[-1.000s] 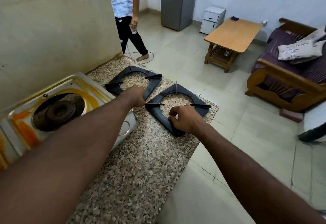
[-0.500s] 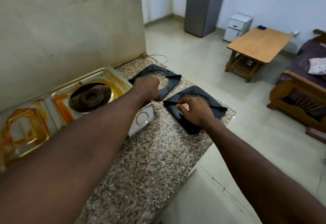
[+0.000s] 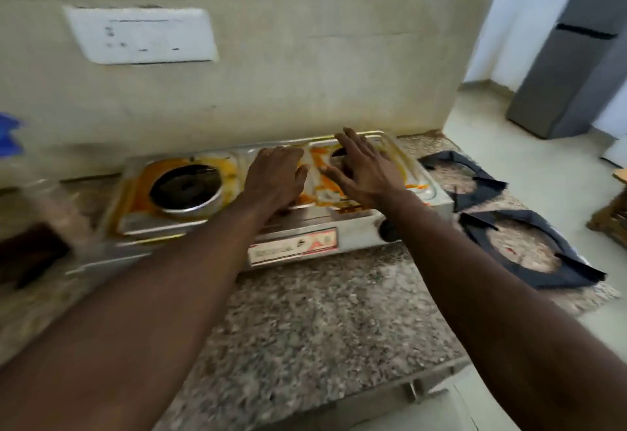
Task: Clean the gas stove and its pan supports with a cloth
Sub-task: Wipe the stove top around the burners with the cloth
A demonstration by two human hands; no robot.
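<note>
Desk: gas stove (image 3: 356, 240), location?
Me: under my hands, long axis left-right along wall (image 3: 305, 84).
Desk: hands?
Me: left hand (image 3: 276, 176), right hand (image 3: 364, 172) spread, empty; pan supports (image 3: 563, 273) right of stove, nearer right hand.

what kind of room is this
Probably a home kitchen corner, open to a living area: an orange-stained two-burner gas stove sits on a granite counter, its black pan supports lie beside it, and a fridge stands past the wall.
</note>
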